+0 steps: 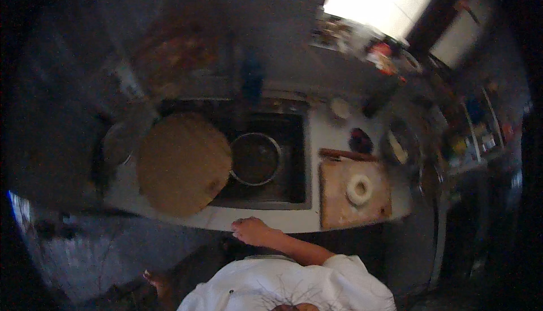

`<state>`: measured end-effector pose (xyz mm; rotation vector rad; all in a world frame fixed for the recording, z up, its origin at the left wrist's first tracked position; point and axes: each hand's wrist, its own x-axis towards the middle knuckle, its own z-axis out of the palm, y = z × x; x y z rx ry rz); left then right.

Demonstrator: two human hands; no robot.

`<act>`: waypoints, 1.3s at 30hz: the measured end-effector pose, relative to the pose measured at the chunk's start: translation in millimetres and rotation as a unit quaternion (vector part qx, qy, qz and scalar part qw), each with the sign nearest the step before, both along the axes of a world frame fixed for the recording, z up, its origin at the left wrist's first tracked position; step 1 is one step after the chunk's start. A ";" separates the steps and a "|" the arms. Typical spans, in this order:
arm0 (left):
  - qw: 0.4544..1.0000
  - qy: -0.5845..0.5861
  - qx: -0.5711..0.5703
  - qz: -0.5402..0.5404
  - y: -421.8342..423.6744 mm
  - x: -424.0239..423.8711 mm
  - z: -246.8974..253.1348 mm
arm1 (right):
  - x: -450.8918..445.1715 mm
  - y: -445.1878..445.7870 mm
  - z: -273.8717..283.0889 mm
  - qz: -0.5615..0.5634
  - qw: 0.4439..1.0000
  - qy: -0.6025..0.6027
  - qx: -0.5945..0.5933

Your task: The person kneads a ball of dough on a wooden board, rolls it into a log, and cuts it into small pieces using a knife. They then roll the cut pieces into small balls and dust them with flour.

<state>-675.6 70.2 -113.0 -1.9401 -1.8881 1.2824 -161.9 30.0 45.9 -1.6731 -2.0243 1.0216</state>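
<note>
My right hand (252,231) is at the counter's front edge, before the sink, its fingers curled and partly blurred; whether anything is in it cannot be made out. Low at the left, my left hand (153,278) hangs away from the counter, small and dim. A large round board (182,164), apparently wooden, covers the left part of the dark sink (292,158). Beside it a round metal-rimmed vessel (254,179) sits in the sink. To the right a pale ring of what looks like dough (359,190) lies on a wooden cutting board (333,209).
A brown stick, perhaps a rolling pin (348,155), lies along the cutting board's far edge. Beyond it are a dark purple item (360,140) and a pale round item (340,108). A dark pan-like vessel (394,133) stands farther right. Cluttered items (377,52) line the bright window.
</note>
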 end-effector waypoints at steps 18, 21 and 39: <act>0.973 -0.030 -0.196 0.117 -158.4 30.9 17.7 | -35.5 46.3 17.7 0.099 0.995 0.031 0.008; 0.970 -0.045 -0.212 0.111 -182.2 29.4 22.3 | -42.3 52.3 16.9 0.116 0.992 0.051 0.022; 0.875 -0.272 -0.107 0.387 -168.5 47.0 42.6 | -143.2 102.0 32.0 0.188 0.962 0.193 -0.034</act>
